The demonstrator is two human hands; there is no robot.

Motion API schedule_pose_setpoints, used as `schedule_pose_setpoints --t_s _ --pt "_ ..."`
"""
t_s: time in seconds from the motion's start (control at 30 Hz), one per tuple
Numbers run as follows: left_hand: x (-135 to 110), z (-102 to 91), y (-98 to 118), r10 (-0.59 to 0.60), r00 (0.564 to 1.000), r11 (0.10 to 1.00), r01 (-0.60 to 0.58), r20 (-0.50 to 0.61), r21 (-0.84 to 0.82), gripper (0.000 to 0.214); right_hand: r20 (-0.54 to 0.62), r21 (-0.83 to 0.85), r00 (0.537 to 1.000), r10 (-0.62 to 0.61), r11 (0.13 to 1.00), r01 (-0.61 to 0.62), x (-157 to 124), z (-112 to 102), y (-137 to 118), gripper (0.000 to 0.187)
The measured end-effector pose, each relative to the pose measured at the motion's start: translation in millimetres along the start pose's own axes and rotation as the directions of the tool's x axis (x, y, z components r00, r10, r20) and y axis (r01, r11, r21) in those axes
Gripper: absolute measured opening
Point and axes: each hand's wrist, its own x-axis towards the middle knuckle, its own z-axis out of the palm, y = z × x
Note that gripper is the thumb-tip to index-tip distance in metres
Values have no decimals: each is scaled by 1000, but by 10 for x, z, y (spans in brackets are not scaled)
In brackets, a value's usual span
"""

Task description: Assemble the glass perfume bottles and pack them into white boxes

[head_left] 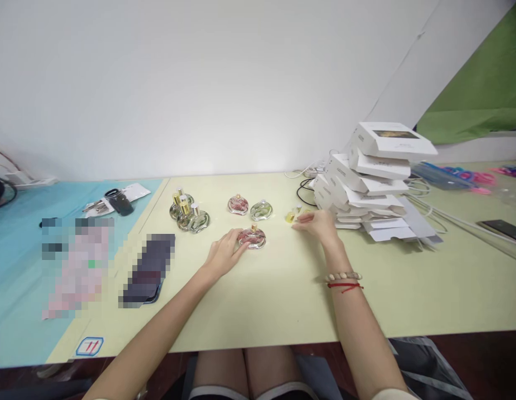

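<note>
My left hand (224, 253) rests on the table with fingers and thumb round the left side of a pink perfume bottle (256, 238). That bottle stands upright with a bare gold neck. My right hand (318, 226) reaches in beside a small group of yellow and clear caps (290, 216), its thumb and fingers a little apart; it partly hides the group. Behind the held bottle stand another pink bottle (238, 205) and a green bottle (261, 210), both without caps. Several capped bottles (198, 219) with gold and silver caps cluster to the left.
A leaning stack of white boxes (370, 183) stands right of my right hand, with cables (304, 191) behind it. A phone (151, 272) lies left of my left arm. On the blue cloth (16, 266) is a dark jar (119, 202). Another phone (501, 230) lies far right.
</note>
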Motion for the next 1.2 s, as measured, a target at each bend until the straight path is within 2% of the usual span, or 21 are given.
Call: schedule_pose_setpoints --t_s 0.1,0.17,0.23,0.33,0.4,0.47,0.5,0.57,0.6,0.67,0.77,0.93,1.07,1.2 --pt "-3 -1 3 0 1000 1000 0 -4 -2 33 -259 -94 966 9 995 -35 16 -52 -16 26" --pt "-5 0 4 0 1000 1000 0 -4 -3 33 -344 -146 937 -55 989 4 30 -25 10 30" --pt "-8 0 3 5 1000 1000 -5 -2 -4 33 -328 -171 938 -110 984 56 45 31 60 31" --pt "-7 -2 2 3 1000 1000 -3 -2 -1 33 -279 -132 954 -114 988 80 55 92 76 29" --pt "-3 -2 1 -4 1000 1000 4 0 1 33 -332 -41 934 -131 991 125 27 98 -34 30" --pt "2 0 -1 -7 1000 1000 7 4 -1 34 -366 139 912 -184 958 249 -46 98 -250 35" --pt "5 2 -2 -8 1000 1000 8 6 -2 35 -329 269 916 -228 908 322 -100 106 -382 36" --pt "9 5 -4 -10 1000 1000 10 8 -2 35 -150 514 914 -377 760 398 -229 145 -640 37" --pt "10 7 -4 -9 1000 1000 9 8 -1 35 -79 591 888 -453 696 408 -294 177 -746 35" --pt "9 8 -5 -4 1000 1000 4 6 1 35 40 654 826 -562 640 404 -403 255 -883 32" --pt "7 9 -10 4 1000 1000 -4 4 6 35 116 648 789 -603 648 400 -480 371 -923 30" --pt "0 14 -25 11 1000 1000 -11 0 1 35 69 656 805 -590 635 408 -483 465 -900 26" --pt "-15 -8 -6 10 1000 1000 -10 -5 -6 34 155 652 822 -547 682 331 -524 475 -930 26" --pt "-16 -80 22 0 1000 1000 0 -8 12 30 233 648 824 -516 714 265 -558 478 -888 40"
